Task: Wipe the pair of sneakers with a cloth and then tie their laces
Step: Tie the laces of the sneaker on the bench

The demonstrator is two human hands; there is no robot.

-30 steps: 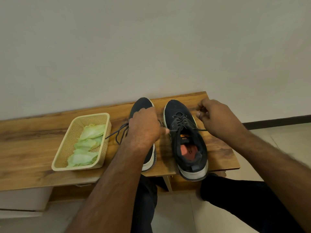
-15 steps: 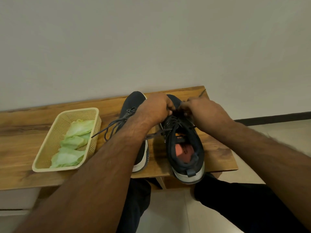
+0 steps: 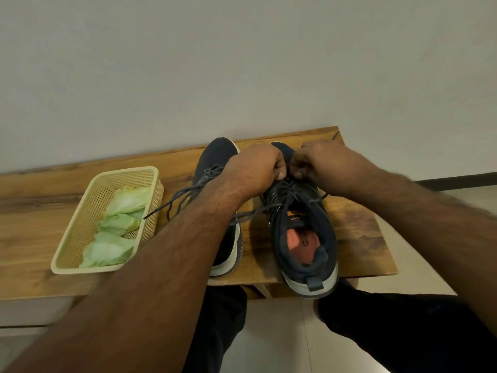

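Note:
Two dark navy sneakers stand side by side on a wooden bench (image 3: 40, 278), toes toward the wall. The right sneaker (image 3: 304, 232) shows its orange insole. My left hand (image 3: 255, 168) and my right hand (image 3: 320, 165) meet over its upper eyelets, and each pinches its grey laces (image 3: 290, 189) with curled fingers. One lace end trails left across the bench. My left forearm covers most of the left sneaker (image 3: 215, 160); its loose laces (image 3: 174, 200) spill toward the basket.
A cream plastic basket (image 3: 78, 224) holding light green cloths (image 3: 118, 224) sits on the bench to the left of the shoes. The wall stands right behind the bench. My dark-trousered legs are below the bench's front edge, over a tiled floor.
A second ago my hands were apart, pulling the right sneaker's lace ends sideways. They have since come together over its eyelets, where they stay.

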